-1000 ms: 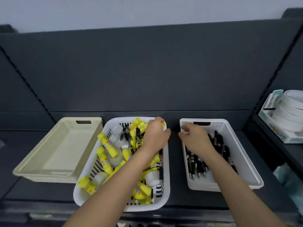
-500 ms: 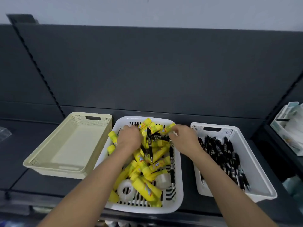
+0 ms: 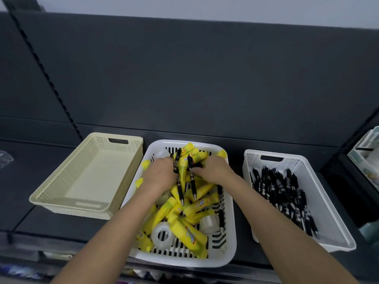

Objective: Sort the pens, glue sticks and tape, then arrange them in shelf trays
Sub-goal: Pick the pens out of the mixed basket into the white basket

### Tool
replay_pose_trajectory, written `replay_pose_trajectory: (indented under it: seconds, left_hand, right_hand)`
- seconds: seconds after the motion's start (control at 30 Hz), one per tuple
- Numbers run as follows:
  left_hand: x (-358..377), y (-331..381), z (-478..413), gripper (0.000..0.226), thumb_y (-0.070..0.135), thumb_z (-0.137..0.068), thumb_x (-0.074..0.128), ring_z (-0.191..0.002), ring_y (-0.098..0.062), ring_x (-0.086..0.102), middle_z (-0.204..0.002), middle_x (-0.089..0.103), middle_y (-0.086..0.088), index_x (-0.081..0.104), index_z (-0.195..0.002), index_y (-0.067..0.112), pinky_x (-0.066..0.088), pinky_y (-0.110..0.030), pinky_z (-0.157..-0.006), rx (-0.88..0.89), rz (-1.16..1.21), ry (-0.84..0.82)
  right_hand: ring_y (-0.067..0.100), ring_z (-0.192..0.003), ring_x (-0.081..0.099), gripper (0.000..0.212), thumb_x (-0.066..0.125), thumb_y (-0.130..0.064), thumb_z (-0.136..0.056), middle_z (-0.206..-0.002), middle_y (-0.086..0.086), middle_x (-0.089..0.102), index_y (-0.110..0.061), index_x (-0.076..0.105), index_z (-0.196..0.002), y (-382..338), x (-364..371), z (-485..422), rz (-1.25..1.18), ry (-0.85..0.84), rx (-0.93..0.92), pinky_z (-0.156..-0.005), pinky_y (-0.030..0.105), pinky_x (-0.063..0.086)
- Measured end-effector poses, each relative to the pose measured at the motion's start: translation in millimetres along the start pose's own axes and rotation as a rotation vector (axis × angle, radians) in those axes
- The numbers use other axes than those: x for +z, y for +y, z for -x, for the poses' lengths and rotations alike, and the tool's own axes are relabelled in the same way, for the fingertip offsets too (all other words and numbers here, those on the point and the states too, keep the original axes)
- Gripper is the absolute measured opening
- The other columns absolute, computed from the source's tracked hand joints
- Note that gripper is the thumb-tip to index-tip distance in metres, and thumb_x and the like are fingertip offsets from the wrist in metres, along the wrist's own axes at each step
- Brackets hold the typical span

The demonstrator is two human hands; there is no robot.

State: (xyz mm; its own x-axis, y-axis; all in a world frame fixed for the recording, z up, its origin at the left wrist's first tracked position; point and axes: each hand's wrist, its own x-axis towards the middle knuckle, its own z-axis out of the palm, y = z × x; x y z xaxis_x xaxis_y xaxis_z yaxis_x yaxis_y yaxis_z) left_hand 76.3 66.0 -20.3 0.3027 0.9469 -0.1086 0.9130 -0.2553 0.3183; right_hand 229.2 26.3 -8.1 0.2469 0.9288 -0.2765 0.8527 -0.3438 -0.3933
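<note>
Left hand and right hand dig palm-down into the white basket; fingers hidden, grasp unclear. Yellow glue sticks and black pens lie jumbled.

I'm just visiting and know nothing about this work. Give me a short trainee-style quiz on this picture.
1. Pick one: the white perforated plastic tray on the right holds A) scissors, B) black pens, C) erasers.
2. True or false: the left hand and the right hand both reach into the white slotted plastic basket in the middle.
3. Name the yellow items heaped around the clear tape roll there.
Key: 1 B; 2 true; 3 yellow glue sticks.
</note>
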Motion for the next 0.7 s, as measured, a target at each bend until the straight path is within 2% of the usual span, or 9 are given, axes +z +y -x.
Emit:
replay_pose_trajectory:
  seconds: [0.1,0.23,0.33,0.43,0.47,0.53,0.63,0.7]
  left_hand:
    - [4.1,-2.2,-0.8,0.016,0.017,-0.089,0.054,-0.079,-0.027,0.049,-0.077,0.047,-0.004,0.040,-0.083,0.012,0.037,-0.032,-0.059,0.004,0.036,-0.012]
    - [6.7,2.0,0.6,0.015,0.023,-0.092,0.052,-0.087,-0.030,0.056,-0.089,0.055,-0.008,0.043,-0.092,0.011,0.039,-0.032,-0.062,0.016,-0.004,0.026]
    - [9.9,9.1,1.1,0.014,0.009,-0.092,0.047,-0.095,-0.033,0.062,-0.102,0.062,-0.013,0.052,-0.105,0.004,0.041,-0.034,-0.063,0.037,-0.113,0.028]
    - [10.0,11.2,1.5,0.022,-0.001,-0.091,0.042,-0.097,-0.034,0.063,-0.108,0.063,-0.016,0.053,-0.110,0.001,0.041,-0.035,-0.064,0.086,-0.205,0.015]
    - [8.6,10.2,2.8,0.023,-0.001,-0.091,0.042,-0.098,-0.035,0.062,-0.109,0.062,-0.016,0.052,-0.111,0.001,0.041,-0.035,-0.064,0.104,-0.215,0.010]
    - [6.0,6.2,5.7,0.022,0.002,-0.091,0.043,-0.097,-0.035,0.061,-0.108,0.061,-0.016,0.051,-0.112,0.001,0.039,-0.035,-0.063,0.144,-0.203,0.009]
    - [3.7,-2.6,14.7,0.017,0.010,-0.090,0.048,-0.089,-0.034,0.060,-0.098,0.061,-0.016,0.052,-0.105,0.003,0.036,-0.032,-0.059,0.207,-0.135,-0.005]
    - [3.9,-8.9,23.0,0.013,0.014,-0.089,0.052,-0.082,-0.033,0.058,-0.091,0.059,-0.016,0.054,-0.096,0.003,0.035,-0.031,-0.057,0.231,-0.069,-0.007]
  right_hand:
    - [0.012,-0.049,0.038,0.047,0.058,-0.041,-0.089,-0.055,0.000,0.039,-0.014,0.039,-0.055,-5.3,6.8,-1.8,0.014,-0.055,0.008,-0.045,0.023,0.029]
    - [0.013,-0.050,0.042,0.044,0.058,-0.037,-0.089,-0.055,0.000,0.043,-0.014,0.042,-0.055,-11.4,10.4,0.9,0.008,-0.014,0.017,-0.046,0.025,0.034]
    - [0.018,-0.058,0.053,0.034,0.056,-0.030,-0.087,-0.062,0.002,0.051,-0.013,0.047,-0.059,-18.7,14.8,6.6,0.032,-0.015,0.046,-0.049,0.027,0.042]
    - [0.028,-0.092,0.059,0.022,0.053,-0.028,-0.087,-0.097,0.011,0.058,-0.009,0.060,-0.080,-23.5,28.8,11.0,0.072,0.024,0.089,-0.066,0.032,0.049]
    - [0.029,-0.100,0.057,0.022,0.052,-0.026,-0.087,-0.110,0.014,0.055,-0.008,0.063,-0.093,-23.3,32.6,12.3,0.085,0.035,0.100,-0.074,0.035,0.051]
    - [0.028,-0.107,0.054,0.027,0.050,-0.020,-0.089,-0.121,0.018,0.048,-0.008,0.062,-0.110,-21.1,34.8,15.6,0.184,0.040,0.078,-0.084,0.038,0.052]
    - [0.027,-0.110,0.051,0.023,0.049,-0.014,-0.092,-0.117,0.015,0.054,-0.006,0.062,-0.109,-17.7,29.4,22.3,0.287,0.031,-0.010,-0.086,0.035,0.050]
    - [0.026,-0.102,0.055,0.018,0.046,-0.006,-0.093,-0.098,0.011,0.057,-0.003,0.063,-0.096,-15.3,22.5,28.2,0.291,-0.020,-0.052,-0.079,0.032,0.048]
